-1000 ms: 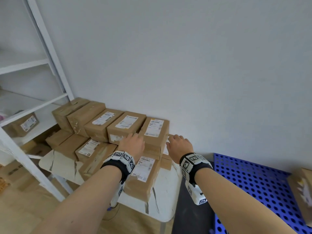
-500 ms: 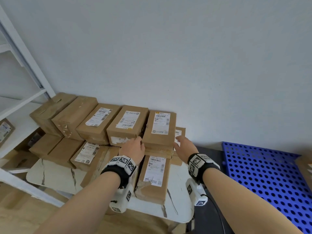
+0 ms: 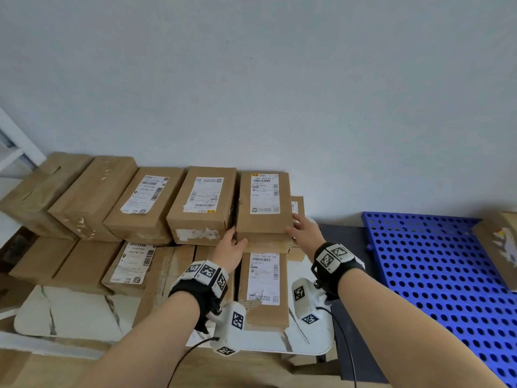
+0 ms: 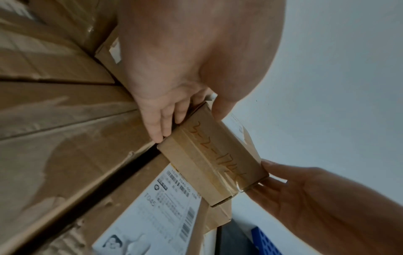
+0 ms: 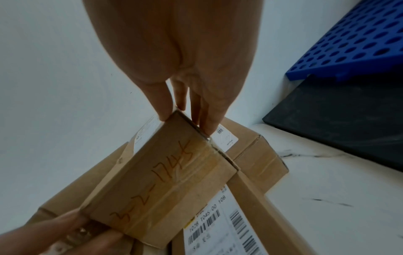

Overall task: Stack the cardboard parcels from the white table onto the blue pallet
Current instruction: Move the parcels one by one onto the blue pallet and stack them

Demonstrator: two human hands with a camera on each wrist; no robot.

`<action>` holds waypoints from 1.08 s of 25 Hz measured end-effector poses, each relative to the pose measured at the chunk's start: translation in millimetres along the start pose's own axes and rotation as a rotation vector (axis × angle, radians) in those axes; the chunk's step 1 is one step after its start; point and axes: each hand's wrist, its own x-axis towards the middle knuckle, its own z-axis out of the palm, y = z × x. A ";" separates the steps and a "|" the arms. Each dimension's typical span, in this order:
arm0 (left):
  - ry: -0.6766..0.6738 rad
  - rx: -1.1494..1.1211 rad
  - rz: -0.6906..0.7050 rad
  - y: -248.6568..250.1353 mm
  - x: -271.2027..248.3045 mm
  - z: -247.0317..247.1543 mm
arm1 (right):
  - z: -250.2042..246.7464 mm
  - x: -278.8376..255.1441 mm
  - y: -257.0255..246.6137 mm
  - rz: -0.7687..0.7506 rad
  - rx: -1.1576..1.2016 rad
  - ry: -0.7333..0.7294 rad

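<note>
At least eleven parcels (image 3: 202,203) sit on one table (image 3: 78,312); one pallet (image 3: 436,275) carries a single parcel (image 3: 499,247).

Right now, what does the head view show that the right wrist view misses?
Head only: the whole row of other brown cardboard parcels and the white shelf frame. Right wrist only: orange handwriting on the taped end of the brown cardboard parcel being held. Both: the left hand and right hand gripping it, and the blue perforated pallet.
</note>
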 end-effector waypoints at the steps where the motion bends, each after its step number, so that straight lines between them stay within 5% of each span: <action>1: 0.005 -0.066 -0.025 1.9 -0.9 -0.2 | -0.1 -0.9 0.1 0.002 0.027 0.004; 5: -0.029 -0.251 -0.087 2.3 -11.2 -7.1 | -1.7 -15.0 0.4 0.016 0.136 0.006; 15: -0.036 -0.161 0.123 19.5 -38.9 -8.3 | -25.8 -73.4 -2.5 0.003 0.325 0.078; 27: -0.206 0.024 0.192 57.2 -77.2 119.1 | -149.5 -152.2 45.1 0.020 0.295 0.237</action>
